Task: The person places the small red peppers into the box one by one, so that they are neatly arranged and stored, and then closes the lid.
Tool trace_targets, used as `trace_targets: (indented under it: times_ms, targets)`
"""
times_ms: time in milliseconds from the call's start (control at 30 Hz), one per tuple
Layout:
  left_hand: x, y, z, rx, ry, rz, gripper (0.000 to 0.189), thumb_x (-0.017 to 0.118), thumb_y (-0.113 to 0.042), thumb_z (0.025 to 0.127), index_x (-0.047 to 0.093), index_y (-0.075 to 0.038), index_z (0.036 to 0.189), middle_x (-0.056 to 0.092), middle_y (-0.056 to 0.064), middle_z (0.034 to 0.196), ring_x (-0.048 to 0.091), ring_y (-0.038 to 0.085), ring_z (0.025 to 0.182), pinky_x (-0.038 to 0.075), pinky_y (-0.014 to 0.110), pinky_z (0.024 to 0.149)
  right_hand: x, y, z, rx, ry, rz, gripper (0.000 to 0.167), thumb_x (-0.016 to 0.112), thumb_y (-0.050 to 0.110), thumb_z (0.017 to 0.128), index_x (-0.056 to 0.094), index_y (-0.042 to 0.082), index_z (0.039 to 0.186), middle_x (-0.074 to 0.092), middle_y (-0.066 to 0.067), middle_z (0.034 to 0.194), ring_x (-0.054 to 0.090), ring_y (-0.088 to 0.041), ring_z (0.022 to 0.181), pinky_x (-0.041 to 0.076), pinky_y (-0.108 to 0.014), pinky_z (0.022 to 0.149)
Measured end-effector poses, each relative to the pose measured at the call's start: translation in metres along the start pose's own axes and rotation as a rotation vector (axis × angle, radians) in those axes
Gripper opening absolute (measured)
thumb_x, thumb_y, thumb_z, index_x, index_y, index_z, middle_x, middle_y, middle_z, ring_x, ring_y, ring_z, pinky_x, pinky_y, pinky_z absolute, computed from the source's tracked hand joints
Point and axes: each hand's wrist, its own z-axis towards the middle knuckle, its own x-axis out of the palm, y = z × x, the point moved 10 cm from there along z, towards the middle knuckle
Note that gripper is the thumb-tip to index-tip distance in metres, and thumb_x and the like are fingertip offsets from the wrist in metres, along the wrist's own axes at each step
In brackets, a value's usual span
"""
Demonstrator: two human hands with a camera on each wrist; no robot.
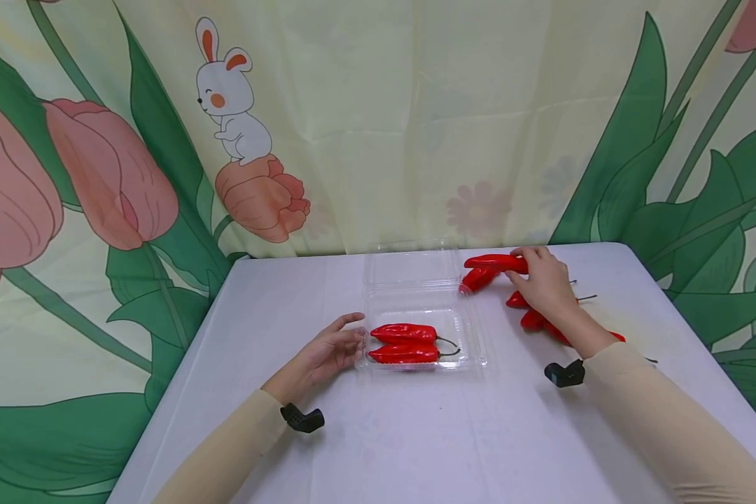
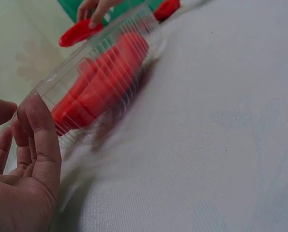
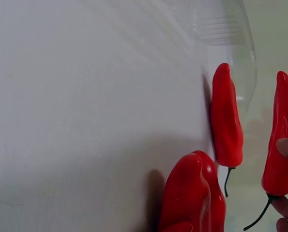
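Note:
My right hand (image 1: 544, 280) pinches a red chili pepper (image 1: 494, 262) between thumb and fingers, its dark stem hanging down in the right wrist view. Close under it, a second red pepper (image 3: 226, 116) lies beside the clear plastic box's raised lid. Two red peppers (image 1: 404, 343) rest side by side in the open clear plastic box (image 1: 472, 322), stems pointing right. At the box's left side, my left hand (image 1: 327, 353) holds the rim, with the thumb and a finger (image 2: 44, 130) on either side of it in the left wrist view.
Several more red peppers (image 1: 532, 320) lie on the white-covered table (image 1: 378, 434) under and beside my right forearm. The box's hinged lid (image 1: 412, 269) lies back toward the table's far edge. A printed curtain (image 1: 378, 126) hangs right behind that edge.

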Motion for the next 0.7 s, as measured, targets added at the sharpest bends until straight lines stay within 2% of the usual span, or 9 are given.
trace_targets:
  times_ms: [133, 233, 400, 467, 700]
  targets:
    - [0.001, 0.000, 0.000, 0.001, 0.012, -0.014, 0.057, 0.065, -0.009, 0.099, 0.041, -0.019, 0.149, 0.060, 0.003, 0.120, 0.062, 0.013, 0.084, 0.058, 0.021, 0.075, 0.002, 0.002, -0.001, 0.029, 0.046, 0.091, 0.060, 0.075, 0.022, 0.093, 0.050, 0.003, 0.145, 0.046, -0.029, 0.144, 0.050, -0.047, 0.124, 0.053, -0.063, 0.093]
    - [0.002, 0.000, -0.001, 0.001, 0.022, -0.030, 0.055, 0.063, -0.008, 0.099, 0.040, -0.019, 0.149, 0.059, 0.003, 0.120, 0.062, 0.012, 0.085, 0.057, 0.020, 0.075, 0.004, 0.005, -0.001, 0.048, 0.102, 0.181, 0.058, 0.073, 0.026, 0.095, 0.051, 0.003, 0.144, 0.051, -0.027, 0.141, 0.053, -0.044, 0.119, 0.060, -0.052, 0.084]
    - [0.002, -0.001, -0.001, 0.007, 0.023, -0.042, 0.055, 0.062, -0.007, 0.099, 0.041, -0.019, 0.148, 0.059, 0.003, 0.118, 0.062, 0.013, 0.086, 0.057, 0.020, 0.074, 0.011, 0.010, -0.003, 0.084, 0.225, 0.263, 0.061, 0.071, 0.032, 0.097, 0.050, 0.004, 0.147, 0.054, -0.025, 0.139, 0.056, -0.040, 0.115, 0.057, -0.033, 0.076]
    - [0.002, -0.001, 0.000, 0.009, 0.025, -0.039, 0.054, 0.062, -0.007, 0.099, 0.041, -0.019, 0.148, 0.060, 0.002, 0.117, 0.062, 0.013, 0.086, 0.057, 0.020, 0.074, 0.014, 0.013, -0.004, 0.100, 0.261, 0.276, 0.063, 0.070, 0.034, 0.097, 0.049, 0.004, 0.148, 0.054, -0.026, 0.141, 0.056, -0.041, 0.117, 0.057, -0.032, 0.077]
    - [0.004, -0.001, 0.001, 0.008, 0.032, -0.029, 0.054, 0.061, -0.007, 0.099, 0.041, -0.020, 0.147, 0.061, 0.002, 0.117, 0.062, 0.013, 0.087, 0.057, 0.020, 0.074, 0.027, 0.023, -0.007, 0.100, 0.354, 0.297, 0.065, 0.069, 0.041, 0.097, 0.051, 0.003, 0.146, 0.055, -0.026, 0.138, 0.056, -0.040, 0.119, 0.060, -0.047, 0.087]
